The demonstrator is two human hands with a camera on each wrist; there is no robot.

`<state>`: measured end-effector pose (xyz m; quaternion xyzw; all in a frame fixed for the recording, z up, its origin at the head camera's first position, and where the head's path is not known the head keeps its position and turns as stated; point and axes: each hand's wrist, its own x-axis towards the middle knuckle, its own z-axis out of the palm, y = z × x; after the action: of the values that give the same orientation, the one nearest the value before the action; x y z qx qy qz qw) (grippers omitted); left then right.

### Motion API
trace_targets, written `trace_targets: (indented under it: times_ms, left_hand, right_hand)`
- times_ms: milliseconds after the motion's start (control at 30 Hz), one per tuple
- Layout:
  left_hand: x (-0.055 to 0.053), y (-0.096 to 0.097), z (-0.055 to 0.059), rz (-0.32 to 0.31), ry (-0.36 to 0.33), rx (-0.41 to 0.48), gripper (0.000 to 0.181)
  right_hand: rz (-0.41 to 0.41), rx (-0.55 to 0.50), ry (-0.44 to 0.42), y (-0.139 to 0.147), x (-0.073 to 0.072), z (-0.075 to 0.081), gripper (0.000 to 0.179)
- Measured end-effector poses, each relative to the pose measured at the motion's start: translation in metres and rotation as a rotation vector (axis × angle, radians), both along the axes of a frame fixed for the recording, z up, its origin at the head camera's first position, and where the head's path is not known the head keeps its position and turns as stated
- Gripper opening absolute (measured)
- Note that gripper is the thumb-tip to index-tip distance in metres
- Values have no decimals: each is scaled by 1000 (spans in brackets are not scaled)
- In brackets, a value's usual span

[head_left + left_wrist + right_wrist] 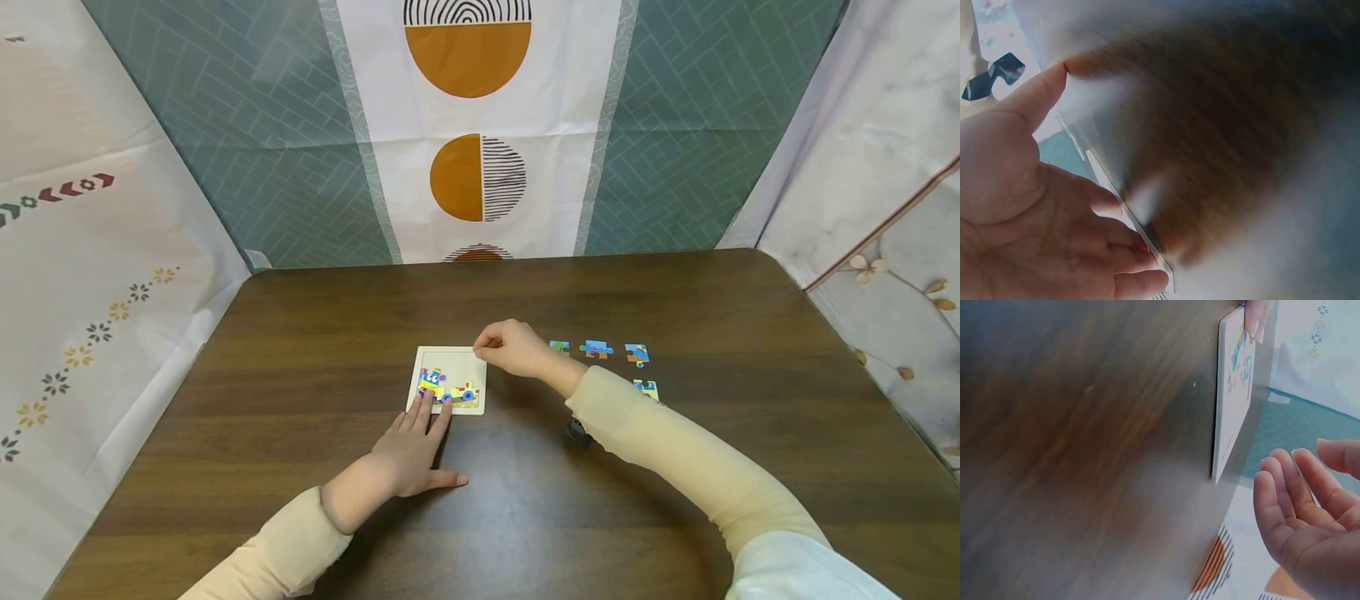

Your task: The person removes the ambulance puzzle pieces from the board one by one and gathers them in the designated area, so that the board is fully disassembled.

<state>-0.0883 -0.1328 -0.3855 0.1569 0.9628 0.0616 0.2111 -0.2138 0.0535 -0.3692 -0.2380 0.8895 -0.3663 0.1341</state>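
A square cream puzzle tray [468, 360] lies on the table with joined jigsaw pieces [461, 395] along its lower part, showing a yellow vehicle with blue wheels. My left hand [412, 454] is spread flat, its fingertips over the tray's near edge and its thumb out on the tabletop. My right hand [513, 350] hovers at the tray's far right corner. In the right wrist view its fingers [1288, 487] are loosely bent and the thumb stands apart, with nothing showing between them.
To the right of the tray lie loose jigsaw pieces: a green one [558, 346], a blue one [597, 348], a blue and orange one [637, 354], and another [646, 388] partly behind the right sleeve. The brown wooden table [337, 333] meets a curtain at its far edge.
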Motion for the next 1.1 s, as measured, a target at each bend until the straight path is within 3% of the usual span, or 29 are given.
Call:
trace_targets:
  times_ms: [300,567,733,1100]
  left_hand:
    - [1,0,1,6,4,12,99]
    - [3,1,2,3,8,26,99]
    - [3,1,2,6,-2,32,99]
    - [2,0,1,1,13,32,99]
  right_hand:
    - [63,14,4,-28,-3,-7,21]
    - [44,-11,-22,-46,-3,-18,21]
    - [33,-27,-62,-50,0,-23,23]
    - [110,21,-73,-53,2,-21,26]
